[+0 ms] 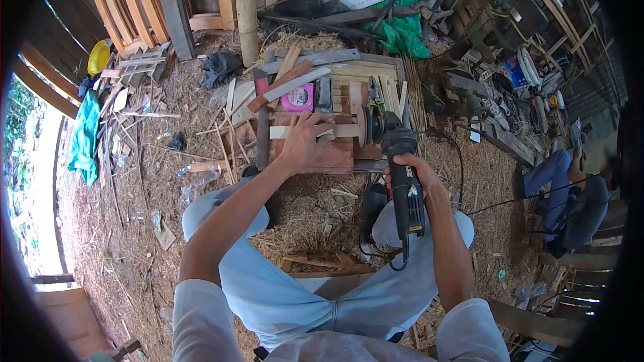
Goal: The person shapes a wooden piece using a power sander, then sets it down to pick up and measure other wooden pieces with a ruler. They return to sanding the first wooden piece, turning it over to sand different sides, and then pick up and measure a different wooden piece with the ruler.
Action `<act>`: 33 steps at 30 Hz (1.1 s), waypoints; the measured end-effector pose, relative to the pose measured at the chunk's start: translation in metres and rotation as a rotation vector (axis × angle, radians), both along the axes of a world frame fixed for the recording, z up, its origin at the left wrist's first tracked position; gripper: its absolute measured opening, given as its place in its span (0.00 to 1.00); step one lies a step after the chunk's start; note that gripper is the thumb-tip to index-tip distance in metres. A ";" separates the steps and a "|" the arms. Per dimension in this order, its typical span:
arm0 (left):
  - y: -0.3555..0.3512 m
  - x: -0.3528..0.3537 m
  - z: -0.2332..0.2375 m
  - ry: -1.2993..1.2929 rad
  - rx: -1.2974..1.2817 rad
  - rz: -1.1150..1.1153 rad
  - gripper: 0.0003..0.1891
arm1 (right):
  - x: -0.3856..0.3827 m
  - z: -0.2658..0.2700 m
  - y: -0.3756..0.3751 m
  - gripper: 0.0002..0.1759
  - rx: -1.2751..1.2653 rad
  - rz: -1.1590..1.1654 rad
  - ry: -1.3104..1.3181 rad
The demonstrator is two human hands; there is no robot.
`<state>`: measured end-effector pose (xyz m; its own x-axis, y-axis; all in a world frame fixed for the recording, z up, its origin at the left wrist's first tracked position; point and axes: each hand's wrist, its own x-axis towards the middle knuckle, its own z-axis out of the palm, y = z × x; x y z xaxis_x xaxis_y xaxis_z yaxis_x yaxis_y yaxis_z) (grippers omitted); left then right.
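My left hand (306, 141) is closed on a pale wooden strip (346, 131), holding it flat across a reddish-brown board (332, 155) on a low wooden bench. My right hand (420, 174) grips a black angle grinder (405, 196) by its body, above my right knee. The grinder's disc (363, 127) stands on edge at the right end of the strip. Just behind my left hand lies a pink tape measure (297, 98), beside a crossing pair of short wooden pieces (290, 87).
Shavings and sticks litter the ground (147, 188). The grinder's black cord (461, 161) runs off to the right, where another person (570, 194) sits. A bamboo post (246, 13) rises behind the bench, and green plastic (404, 35) lies at the back.
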<state>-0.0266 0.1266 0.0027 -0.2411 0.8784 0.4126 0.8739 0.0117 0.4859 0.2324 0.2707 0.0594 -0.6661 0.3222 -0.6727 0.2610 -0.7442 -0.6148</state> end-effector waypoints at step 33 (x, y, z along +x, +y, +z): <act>-0.002 -0.004 0.031 -0.070 0.153 -0.125 0.15 | 0.007 0.021 0.009 0.20 0.161 -0.116 0.139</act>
